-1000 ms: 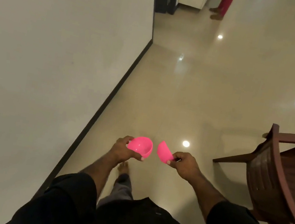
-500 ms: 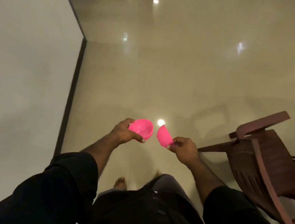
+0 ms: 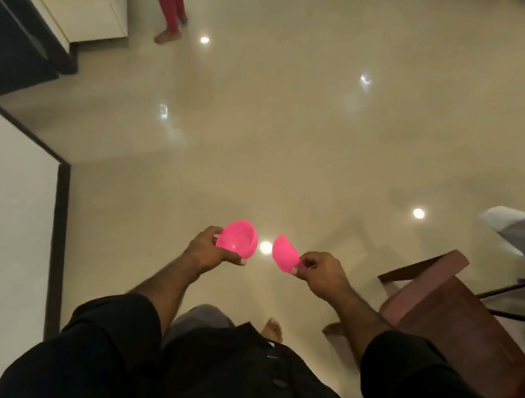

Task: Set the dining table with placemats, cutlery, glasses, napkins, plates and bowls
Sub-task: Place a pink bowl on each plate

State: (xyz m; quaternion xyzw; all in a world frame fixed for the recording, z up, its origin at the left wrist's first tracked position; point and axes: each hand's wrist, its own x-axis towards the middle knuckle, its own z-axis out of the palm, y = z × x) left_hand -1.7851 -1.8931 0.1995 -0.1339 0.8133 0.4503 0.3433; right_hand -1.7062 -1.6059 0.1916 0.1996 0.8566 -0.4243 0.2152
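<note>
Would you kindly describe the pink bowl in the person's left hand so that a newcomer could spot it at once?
Start from the wooden chair at the right and look left, past the right hand, to the left hand above the glossy floor. It holds the left pink bowl. Its hollow faces the camera, unlike the right pink bowl, which is seen edge-on.

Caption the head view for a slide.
Left hand and right hand each carry a small pink plastic bowl past a brown wooden chair.

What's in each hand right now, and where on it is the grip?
Left hand holds a pink bowl round its side, thumb under it. Right hand pinches a second pink bowl at its rim.
</note>
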